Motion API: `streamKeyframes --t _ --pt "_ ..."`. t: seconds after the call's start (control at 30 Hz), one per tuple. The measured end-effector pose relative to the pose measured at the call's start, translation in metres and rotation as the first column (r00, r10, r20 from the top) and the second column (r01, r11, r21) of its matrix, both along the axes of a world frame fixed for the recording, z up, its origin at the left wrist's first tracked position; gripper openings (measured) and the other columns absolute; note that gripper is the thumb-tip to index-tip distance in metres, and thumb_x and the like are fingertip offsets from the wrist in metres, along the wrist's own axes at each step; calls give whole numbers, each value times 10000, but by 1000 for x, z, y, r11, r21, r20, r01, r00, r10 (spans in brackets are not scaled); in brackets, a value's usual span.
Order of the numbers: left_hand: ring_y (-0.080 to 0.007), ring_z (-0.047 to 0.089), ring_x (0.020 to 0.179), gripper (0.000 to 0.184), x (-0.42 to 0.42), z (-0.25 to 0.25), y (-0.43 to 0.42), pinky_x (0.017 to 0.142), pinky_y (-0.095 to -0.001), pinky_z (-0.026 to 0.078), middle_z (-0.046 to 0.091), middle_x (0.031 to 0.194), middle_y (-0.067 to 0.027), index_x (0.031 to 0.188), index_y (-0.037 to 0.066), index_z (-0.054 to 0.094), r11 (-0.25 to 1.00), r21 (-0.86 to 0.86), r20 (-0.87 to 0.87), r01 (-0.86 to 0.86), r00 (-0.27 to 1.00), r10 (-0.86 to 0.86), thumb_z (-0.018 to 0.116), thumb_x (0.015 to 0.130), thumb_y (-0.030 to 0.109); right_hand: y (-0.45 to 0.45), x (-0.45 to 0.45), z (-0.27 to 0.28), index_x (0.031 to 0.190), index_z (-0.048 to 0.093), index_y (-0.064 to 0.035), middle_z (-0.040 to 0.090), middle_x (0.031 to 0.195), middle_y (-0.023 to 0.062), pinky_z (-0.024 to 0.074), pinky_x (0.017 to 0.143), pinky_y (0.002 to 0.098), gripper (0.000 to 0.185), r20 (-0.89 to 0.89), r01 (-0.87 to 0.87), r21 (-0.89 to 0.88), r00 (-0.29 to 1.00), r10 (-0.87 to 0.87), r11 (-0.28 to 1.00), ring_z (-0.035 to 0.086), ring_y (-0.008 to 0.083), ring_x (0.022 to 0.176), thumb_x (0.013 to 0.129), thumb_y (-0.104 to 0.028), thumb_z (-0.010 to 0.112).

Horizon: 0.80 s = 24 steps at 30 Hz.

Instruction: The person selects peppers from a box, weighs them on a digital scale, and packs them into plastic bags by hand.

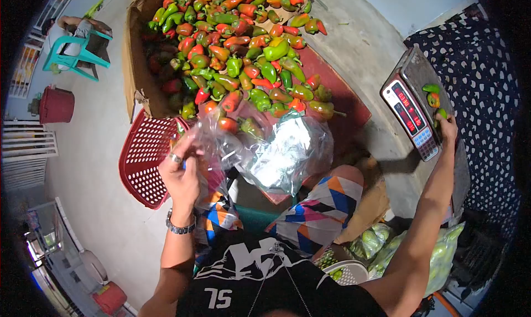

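My left hand (pixel 184 170), with a ring and a wristwatch, is closed on the edge of a clear plastic bag (pixel 221 131) in front of my chest. Beyond the bag lies a large heap of red and green peppers (pixel 235 57) on cardboard and a red board. Off to the right, my right hand (pixel 447 126) is at a green pepper (pixel 441 113) on the metal pan of a digital scale (pixel 409 118). Its fingers are curled round that pepper. Two more peppers (pixel 431 94) lie on the pan just beyond it. Red digits glow on the scale's display.
A red perforated basket (pixel 145 162) stands beside my left hand. Bagged green produce (pixel 442 256) lies below my right arm, near a white basket (pixel 354 273). At the upper left are a teal chair (pixel 80 54) with a person on it and a red bucket (pixel 57 105).
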<state>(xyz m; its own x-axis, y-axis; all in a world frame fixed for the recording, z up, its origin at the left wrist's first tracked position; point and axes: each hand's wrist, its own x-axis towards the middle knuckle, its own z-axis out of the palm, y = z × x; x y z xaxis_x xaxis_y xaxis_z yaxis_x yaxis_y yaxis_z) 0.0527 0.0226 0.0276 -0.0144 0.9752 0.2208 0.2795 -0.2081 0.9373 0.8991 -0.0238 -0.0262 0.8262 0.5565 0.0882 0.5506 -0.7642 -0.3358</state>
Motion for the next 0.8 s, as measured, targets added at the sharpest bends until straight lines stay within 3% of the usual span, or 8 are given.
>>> streamKeyframes --t 0.07,0.17,0.33,0.43,0.53,0.57,0.63,0.8 --pt "-137 681 876 575 20 35 14 786 -261 556 712 1278 -121 1315 -9 679 992 121 -43 29 999 -24 435 820 -173 3 -26 -1 1098 652 -66 706 1016 95 509 856 337 564 116 56 67 991 -63 996 660 225 931 705 -404 875" --pt "-125 689 950 611 38 69 32 759 -232 532 674 1366 -148 1327 22 681 977 192 -160 89 985 -58 479 776 -146 -6 -59 -17 1135 634 -42 688 1006 101 515 773 314 470 -283 146 713 955 90 686 663 218 909 773 -263 837" --pt "-217 701 1116 692 59 93 38 889 -307 553 640 1415 -156 1368 48 653 924 295 -339 243 931 -136 514 720 -147 -53 -253 31 1378 476 56 579 1341 274 539 1040 476 554 -626 617 713 348 698 333 600 427 1243 844 18 614" --pt "-340 639 1222 782 69 94 19 1054 -395 501 598 1452 -160 1425 61 598 890 289 -520 353 838 -163 553 677 -162 -73 -381 36 1427 453 80 453 1503 301 435 1149 506 664 -451 579 745 72 890 331 473 440 1380 830 -119 668" --pt "-367 565 1295 829 80 69 -9 1053 -416 513 490 1547 -159 1460 43 543 863 173 -543 474 777 -318 584 656 -155 -96 -512 62 1357 494 -20 555 1373 236 506 1042 466 762 -799 -12 447 445 405 895 578 354 1234 745 -321 835" --pt "-372 541 1319 836 84 61 -19 1044 -421 523 455 1572 -159 1464 36 531 859 114 -534 499 760 -371 593 652 -150 -97 -544 67 1296 487 -55 605 1278 211 532 990 463 692 -786 169 609 -6 619 775 626 312 1125 750 -267 857" --pt "-370 517 1348 836 87 52 -34 1022 -413 545 395 1611 -153 1482 33 504 838 29 -543 545 712 -445 621 669 -125 -100 -585 61 1247 493 -80 638 1209 178 549 958 474 659 -565 396 580 -435 701 712 662 281 1060 712 -154 872" --pt "-398 483 1390 885 74 37 -51 1100 -431 484 370 1621 -178 1513 27 464 796 -72 -511 601 663 -547 646 663 -140 -87 -622 14 1296 523 -45 629 1196 128 537 945 362 564 -658 256 656 -268 704 711 639 257 1069 820 -136 811"
